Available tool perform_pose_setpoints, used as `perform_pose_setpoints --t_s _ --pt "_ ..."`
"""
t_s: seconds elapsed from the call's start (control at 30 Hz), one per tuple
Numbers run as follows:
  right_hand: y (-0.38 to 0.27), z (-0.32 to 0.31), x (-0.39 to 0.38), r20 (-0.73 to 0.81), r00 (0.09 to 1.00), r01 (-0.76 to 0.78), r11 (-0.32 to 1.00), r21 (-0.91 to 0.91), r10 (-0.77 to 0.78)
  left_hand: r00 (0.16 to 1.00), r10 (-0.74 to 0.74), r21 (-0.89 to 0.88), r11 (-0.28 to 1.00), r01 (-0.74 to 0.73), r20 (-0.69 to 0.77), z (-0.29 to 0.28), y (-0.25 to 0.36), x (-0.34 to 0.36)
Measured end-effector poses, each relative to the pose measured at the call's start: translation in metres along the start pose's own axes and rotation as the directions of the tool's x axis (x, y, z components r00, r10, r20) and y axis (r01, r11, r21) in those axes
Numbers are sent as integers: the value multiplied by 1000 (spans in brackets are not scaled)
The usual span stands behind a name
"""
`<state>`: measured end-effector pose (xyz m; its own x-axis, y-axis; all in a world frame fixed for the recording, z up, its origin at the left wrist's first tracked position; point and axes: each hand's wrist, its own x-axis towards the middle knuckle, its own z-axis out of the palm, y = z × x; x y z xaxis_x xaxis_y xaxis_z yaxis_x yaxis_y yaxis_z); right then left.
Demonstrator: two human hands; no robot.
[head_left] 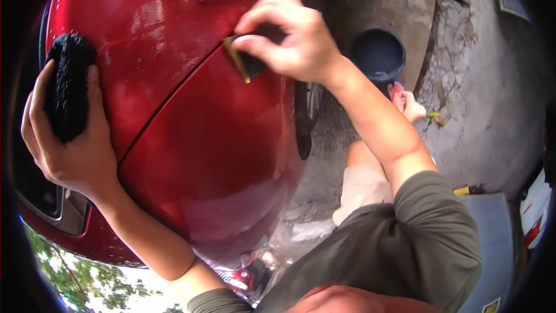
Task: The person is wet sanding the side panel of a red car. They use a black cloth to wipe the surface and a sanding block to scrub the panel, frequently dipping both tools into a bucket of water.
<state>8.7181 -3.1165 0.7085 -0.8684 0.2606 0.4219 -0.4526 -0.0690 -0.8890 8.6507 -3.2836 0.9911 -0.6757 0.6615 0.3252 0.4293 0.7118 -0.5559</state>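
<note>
A glossy red car fills the left and middle, its dark panel seam slanting up to the right. My left hand is closed around a shaggy black wash pad, over the car's left part beside the dark window. Between thumb and fingers, my right hand pinches a thin dark flat piece with a yellow edge, its exact kind unclear. That edge is at the car's surface by the upper end of the seam. Whether it touches the paint I cannot tell. Pale marks show on the panel between my hands.
A dark round bucket stands on the concrete ground to the right of the car, close to my foot. Part of a wheel shows under the car's side. A grey flat-sided object is at the lower right.
</note>
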Motion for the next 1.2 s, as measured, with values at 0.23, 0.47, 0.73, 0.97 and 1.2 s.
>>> perform_pose_setpoints --t_s 0.23,0.47,0.73,0.97,1.2 --pt "-26 15 -6 50 998 46 998 -45 -44 998 63 -101 993 -62 7 2 -6 1" --pt "-16 12 -20 -43 999 -9 985 -174 2 1000 11 -98 995 -11 4 -1 -2 0" --pt "-29 39 -2 -5 988 151 972 -180 -155 1000 -12 -59 998 13 23 -3 -1 -4" --pt "-36 53 5 53 965 261 957 -129 -256 1000 29 -132 991 -29 -6 3 -1 -3" --pt "-2 13 -21 -77 995 -72 993 -90 65 997 68 7 998 -68 -24 -4 -1 -3"
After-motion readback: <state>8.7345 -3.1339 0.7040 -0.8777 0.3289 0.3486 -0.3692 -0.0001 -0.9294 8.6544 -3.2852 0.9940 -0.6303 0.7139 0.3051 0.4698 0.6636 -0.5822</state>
